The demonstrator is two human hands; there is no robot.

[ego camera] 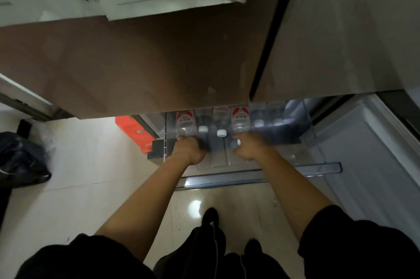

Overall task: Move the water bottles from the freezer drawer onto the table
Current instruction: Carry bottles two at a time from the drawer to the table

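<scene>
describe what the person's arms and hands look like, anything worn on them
Both forearms are bare. The left hand and right hand wear no gloves, and neither wrist shows a watch or band. A loose black left sleeve and right sleeve end near the elbows.

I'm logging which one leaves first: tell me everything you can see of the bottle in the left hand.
The bottle is clear plastic with a red and white label. It sits leftmost in the row inside the freezer drawer, neck end toward the person, its far end hidden under the door above. The left hand grips its neck, covering the cap. A white-capped bottle is close on its right; whether they touch is unclear. The right hand grips a second labelled bottle further along.
</scene>
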